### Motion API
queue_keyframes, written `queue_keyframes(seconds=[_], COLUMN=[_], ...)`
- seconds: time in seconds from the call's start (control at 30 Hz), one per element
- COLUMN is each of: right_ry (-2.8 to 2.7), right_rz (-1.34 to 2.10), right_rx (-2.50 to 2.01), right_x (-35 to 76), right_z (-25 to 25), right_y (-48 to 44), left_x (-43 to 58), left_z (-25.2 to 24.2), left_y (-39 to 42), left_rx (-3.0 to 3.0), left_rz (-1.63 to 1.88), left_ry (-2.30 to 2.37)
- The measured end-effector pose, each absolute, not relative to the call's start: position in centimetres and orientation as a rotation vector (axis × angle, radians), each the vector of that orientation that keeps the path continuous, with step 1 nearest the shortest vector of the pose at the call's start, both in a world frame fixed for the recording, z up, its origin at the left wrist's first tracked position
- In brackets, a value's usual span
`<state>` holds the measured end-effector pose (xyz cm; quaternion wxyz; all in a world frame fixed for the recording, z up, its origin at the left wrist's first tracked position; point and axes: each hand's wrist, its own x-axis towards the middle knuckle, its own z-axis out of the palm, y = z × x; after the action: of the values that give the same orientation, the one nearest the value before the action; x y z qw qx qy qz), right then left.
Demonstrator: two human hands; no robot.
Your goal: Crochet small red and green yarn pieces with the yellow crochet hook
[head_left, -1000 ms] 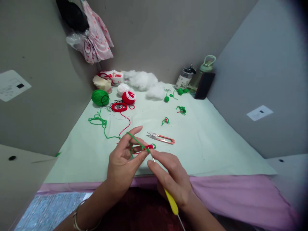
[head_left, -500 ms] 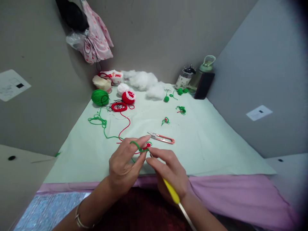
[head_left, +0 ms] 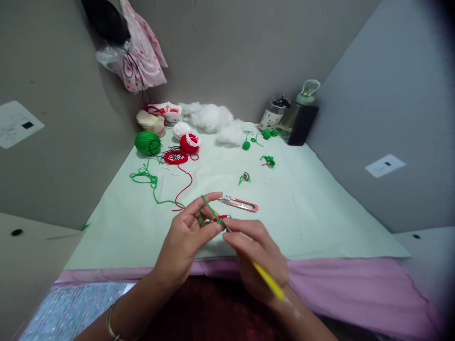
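The snips point(head_left: 239, 204) lie on the pale green counter point(head_left: 320, 208), and I place everything from them. Just in front of the snips, toward the person, the 2 hands meet above the counter edge.

The left hand point(head_left: 185, 241) is mostly closed: thumb and middle finger pinch a small red and green crochet piece point(head_left: 217, 219), while the index finger stands up with a green strand point(head_left: 208, 206) running over it. The right hand point(head_left: 258, 258) is closed around the yellow handle of a crochet hook point(head_left: 268, 282), held like a pen. Its metal tip reaches the crochet piece, though the view is too small to tell if a loop sits on it.

Far behind the snips and to their left are a green yarn ball point(head_left: 147, 142) and a red yarn ball point(head_left: 190, 143), with white stuffing point(head_left: 213, 117) behind those.

In my judgement, the main risk is the green strand sliding off the raised index finger, which would make the yarn go slack and let a loop fall from the hook. Loose green and red yarn also lies in curls left of the snips, so a pull on the strand could bring a knot.
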<state>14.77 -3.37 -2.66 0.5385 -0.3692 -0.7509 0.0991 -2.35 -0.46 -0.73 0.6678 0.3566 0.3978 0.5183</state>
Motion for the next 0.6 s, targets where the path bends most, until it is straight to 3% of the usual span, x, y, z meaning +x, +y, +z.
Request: queue_keyframes(seconds=[0.1, 0.33, 0.6], right_ry=[-1.760, -1.957, -1.877], right_rz=[0.221, -0.285, 0.270], right_rx=[-0.882, -0.805, -0.654], right_x=[14.5, 15.3, 16.3], right_z=[-2.2, -3.0, -2.1], right_y=[-3.0, -3.2, -1.8], left_x=[-2.3, -2.4, -3.8], left_z=[-0.7, 0.0, 0.0], left_y=[-0.6, -0.4, 0.6], left_rx=[0.869, 0.768, 0.890], left_rz=[1.193, 1.009, 0.879], left_ry=[0.953, 0.796, 0.779])
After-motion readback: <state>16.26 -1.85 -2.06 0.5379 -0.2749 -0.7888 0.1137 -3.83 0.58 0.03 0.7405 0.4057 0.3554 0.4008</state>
